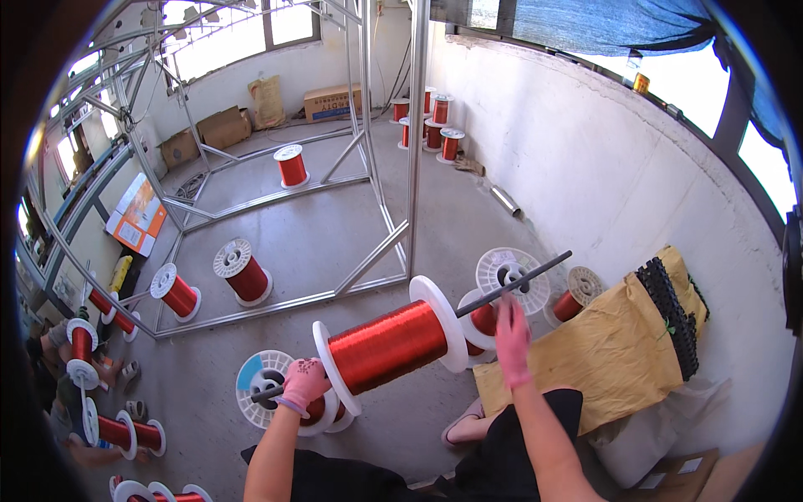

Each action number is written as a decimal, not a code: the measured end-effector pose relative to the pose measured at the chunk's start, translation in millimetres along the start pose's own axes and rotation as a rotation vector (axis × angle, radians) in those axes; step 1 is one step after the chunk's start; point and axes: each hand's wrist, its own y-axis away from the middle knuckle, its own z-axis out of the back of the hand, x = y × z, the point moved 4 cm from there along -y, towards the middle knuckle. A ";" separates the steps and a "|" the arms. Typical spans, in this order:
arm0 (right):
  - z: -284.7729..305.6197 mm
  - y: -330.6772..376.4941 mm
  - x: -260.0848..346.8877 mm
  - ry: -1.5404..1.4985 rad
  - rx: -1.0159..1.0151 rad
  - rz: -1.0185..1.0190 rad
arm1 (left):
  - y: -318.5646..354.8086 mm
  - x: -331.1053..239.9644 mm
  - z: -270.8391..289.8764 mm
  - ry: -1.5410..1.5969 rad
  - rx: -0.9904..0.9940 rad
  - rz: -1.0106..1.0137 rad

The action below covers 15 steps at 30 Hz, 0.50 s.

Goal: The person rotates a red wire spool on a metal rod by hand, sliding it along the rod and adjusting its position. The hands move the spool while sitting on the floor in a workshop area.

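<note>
A large spool of red wire (389,347) with white flanges hangs tilted in front of me, a dark grey rod (544,272) running through its core. My left hand (305,383), in a pink glove, is closed around the rod's lower left end, close to the spool's left flange. On the other side my right hand (514,345), also pink-gloved, is raised at the rod just beyond the right flange. Its fingers stretch upward, their tips slightly blurred against the rod. Below my left hand stands another wire spool (251,368), partly covered by the hand and the held spool.
More spools stand behind my right hand, including one with a broad white flange (535,293). Yellow-brown wrapping (577,364) lies at the right by the wall. A metal frame (335,293) crosses the floor ahead. At the left, a person's leg (71,402) shows beside several spools.
</note>
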 end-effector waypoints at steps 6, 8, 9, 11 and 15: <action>-121.3 -105.1 41.2 0.375 0.740 -0.210 | -10.6 -9.2 -1.3 0.062 -0.002 0.000; -147.6 -97.9 39.9 0.586 0.980 -0.225 | -10.5 -8.8 0.6 0.063 -0.006 0.000; -156.8 -88.0 38.5 0.641 1.033 -0.190 | -9.7 -7.6 0.1 0.064 -0.009 0.000; -157.0 -73.2 41.1 0.625 0.967 -0.206 | -5.7 -5.0 -1.3 0.063 -0.016 0.003; -96.8 -3.7 44.7 0.482 0.652 0.284 | 4.2 3.7 -4.2 -0.005 0.028 0.009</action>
